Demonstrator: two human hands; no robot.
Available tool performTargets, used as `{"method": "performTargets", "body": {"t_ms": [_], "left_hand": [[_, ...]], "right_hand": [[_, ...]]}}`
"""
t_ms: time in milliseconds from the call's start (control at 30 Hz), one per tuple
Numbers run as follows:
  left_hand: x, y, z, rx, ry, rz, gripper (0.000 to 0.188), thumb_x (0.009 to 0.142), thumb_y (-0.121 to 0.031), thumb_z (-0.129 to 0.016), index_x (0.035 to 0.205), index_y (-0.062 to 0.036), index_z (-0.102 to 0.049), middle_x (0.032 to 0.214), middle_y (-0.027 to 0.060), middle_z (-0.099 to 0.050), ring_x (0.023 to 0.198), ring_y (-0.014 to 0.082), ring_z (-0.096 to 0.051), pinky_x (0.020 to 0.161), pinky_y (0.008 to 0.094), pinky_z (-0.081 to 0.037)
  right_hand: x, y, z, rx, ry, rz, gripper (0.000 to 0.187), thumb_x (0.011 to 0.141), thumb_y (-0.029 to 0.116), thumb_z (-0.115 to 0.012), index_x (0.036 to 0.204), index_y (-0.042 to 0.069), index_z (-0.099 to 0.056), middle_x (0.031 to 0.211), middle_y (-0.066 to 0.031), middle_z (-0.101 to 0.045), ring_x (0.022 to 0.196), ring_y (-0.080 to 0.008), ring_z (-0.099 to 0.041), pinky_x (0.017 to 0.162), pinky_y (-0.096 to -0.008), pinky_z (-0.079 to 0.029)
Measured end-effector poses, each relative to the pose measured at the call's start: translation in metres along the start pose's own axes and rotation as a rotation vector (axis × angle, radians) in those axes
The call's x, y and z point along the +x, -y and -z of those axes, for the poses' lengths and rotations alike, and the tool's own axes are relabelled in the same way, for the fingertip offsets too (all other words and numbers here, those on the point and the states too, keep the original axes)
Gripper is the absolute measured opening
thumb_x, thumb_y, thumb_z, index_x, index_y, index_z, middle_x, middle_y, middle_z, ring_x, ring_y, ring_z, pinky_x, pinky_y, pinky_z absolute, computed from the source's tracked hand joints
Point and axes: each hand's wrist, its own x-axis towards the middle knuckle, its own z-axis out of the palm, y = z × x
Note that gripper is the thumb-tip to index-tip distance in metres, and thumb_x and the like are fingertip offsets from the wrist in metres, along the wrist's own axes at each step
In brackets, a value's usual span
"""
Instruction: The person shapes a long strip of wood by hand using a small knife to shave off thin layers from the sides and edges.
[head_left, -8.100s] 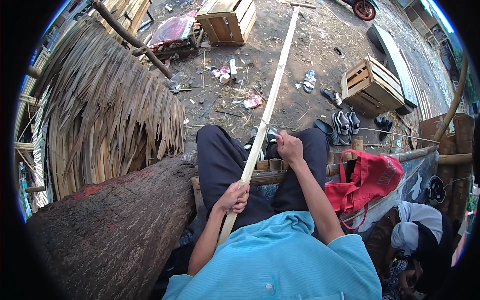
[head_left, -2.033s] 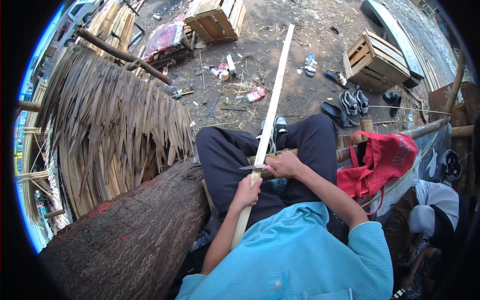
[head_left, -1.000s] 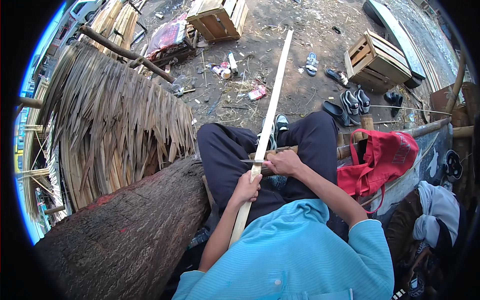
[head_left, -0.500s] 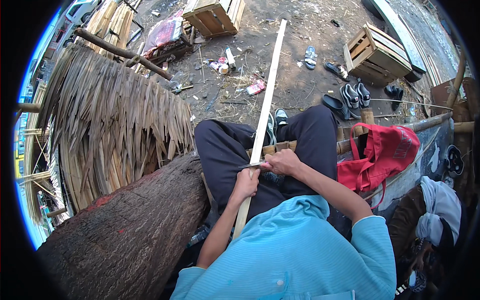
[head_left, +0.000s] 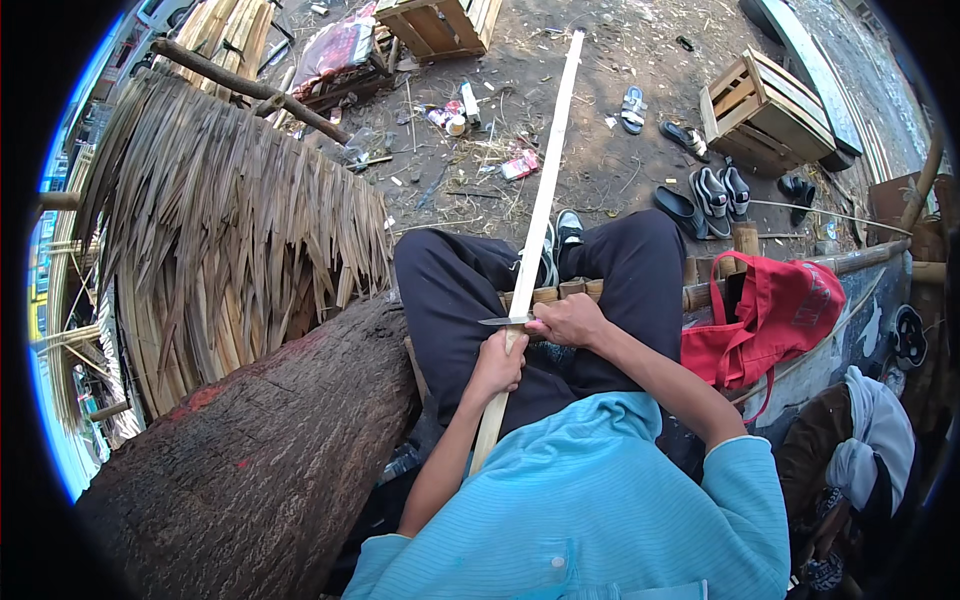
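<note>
A long pale bamboo strip (head_left: 546, 190) runs from my lap, between my knees, out over the ground. My left hand (head_left: 497, 364) is wrapped round its near part, just below the knife. My right hand (head_left: 567, 321) grips a knife whose handle is mostly hidden by the fingers. The knife's blade (head_left: 494, 321) lies crosswise on the strip, just above my left hand, its tip sticking out to the left.
At left stand a thick dark log (head_left: 270, 440) and a dry-leaf thatch panel (head_left: 220, 190). A red bag (head_left: 775, 320) hangs at right, near a bent-over person (head_left: 850, 440). Ahead lie wooden crates (head_left: 770, 110), shoes (head_left: 712, 200) and litter (head_left: 520, 165).
The view has shifted slightly, so most things sit a little further right. The blade now lies more level, with more of its tip showing left of the strip. Both hands keep their grips.
</note>
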Motion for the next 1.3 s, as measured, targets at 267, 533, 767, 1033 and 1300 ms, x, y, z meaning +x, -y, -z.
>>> {"method": "performTargets", "body": {"t_ms": [267,533,767,1033,1300], "left_hand": [[0.015,0.041,-0.003,0.449,-0.162,-0.252,0.021,0.093,-0.019,-0.051,0.096,0.0023,-0.049,0.054,0.0063,-0.052,0.039,0.0134,-0.051,0.033,0.0295,-0.04],[0.001,0.036,0.0,0.481,-0.132,-0.336,0.022,0.093,-0.02,-0.052,0.094,0.0018,-0.05,0.057,0.0065,-0.053,0.041,0.0136,-0.053,0.035,0.0285,-0.04],[-0.007,-0.002,-0.002,0.075,-0.027,-0.04,0.019,0.094,-0.02,-0.051,0.091,-0.0016,-0.047,0.057,0.0014,-0.047,0.038,0.0066,-0.044,0.03,0.0249,-0.036],[-0.009,0.001,0.006,-0.037,0.043,-0.001,0.015,0.095,-0.021,-0.049,0.1,-0.0069,-0.046,0.061,0.0,-0.044,0.036,0.0042,-0.037,0.03,0.0223,-0.03],[-0.014,-0.003,0.01,0.0,0.086,0.047,0.015,0.096,-0.021,-0.049,0.099,-0.0077,-0.044,0.06,-0.0012,-0.042,0.036,0.0037,-0.035,0.03,0.0218,-0.029]], "right_hand": [[0.022,-0.014,0.013,-0.139,0.031,-0.42,0.049,0.092,0.048,-0.042,0.073,0.007,-0.061,0.062,-0.0122,-0.064,0.057,-0.028,-0.065,0.048,-0.0405,-0.05],[0.027,-0.036,0.017,-0.158,-0.141,-0.556,0.047,0.091,0.045,-0.044,0.071,0.008,-0.064,0.059,-0.0124,-0.062,0.054,-0.0295,-0.064,0.048,-0.0402,-0.05],[0.01,-0.022,0.018,0.025,-0.137,-0.168,0.041,0.092,0.043,-0.043,0.073,0.008,-0.055,0.054,-0.0118,-0.057,0.05,-0.0316,-0.06,0.046,-0.0447,-0.045],[0.012,-0.018,0.012,-0.062,0.014,-0.185,0.045,0.092,0.046,-0.042,0.074,0.007,-0.055,0.057,-0.0136,-0.059,0.053,-0.0321,-0.061,0.047,-0.0429,-0.046],[0.021,-0.031,0.012,-0.141,-0.087,-0.393,0.047,0.093,0.046,-0.041,0.072,0.007,-0.057,0.055,-0.0138,-0.06,0.051,-0.0307,-0.062,0.045,-0.0416,-0.048]]}}
